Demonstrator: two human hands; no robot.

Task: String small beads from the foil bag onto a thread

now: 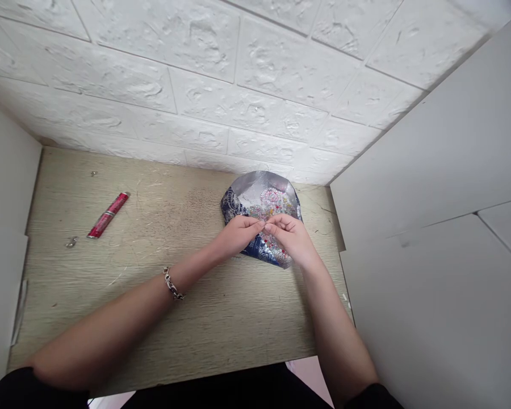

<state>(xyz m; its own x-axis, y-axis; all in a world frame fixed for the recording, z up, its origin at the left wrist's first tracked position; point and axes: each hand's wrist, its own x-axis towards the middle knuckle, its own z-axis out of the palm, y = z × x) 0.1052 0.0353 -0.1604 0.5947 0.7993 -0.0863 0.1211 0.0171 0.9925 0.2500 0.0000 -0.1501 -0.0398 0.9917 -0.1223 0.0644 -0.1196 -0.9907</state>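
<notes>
My left hand (pixel 241 233) and my right hand (pixel 290 234) meet over an opened foil bag (pixel 262 180), thumbs and forefingers pinched together with the tips touching. Whatever sits between the fingertips is too small to make out. Silver inside and dark blue with a pale pattern outside, the bag lies spread on the table near the wall. Many small beads (pixel 276 200) in pink, red, yellow and clear colours lie in it. The hands cover the middle of the bag and part of the beads.
A red wrapped stick-shaped packet (pixel 108 215) lies on the wooden table (pixel 238 312) at the left. Near it are small metallic pieces (pixel 71 242) and thin thread-like strands. A white brick-patterned wall (pixel 204 108) stands behind, with white panels (pixel 430 170) at both sides.
</notes>
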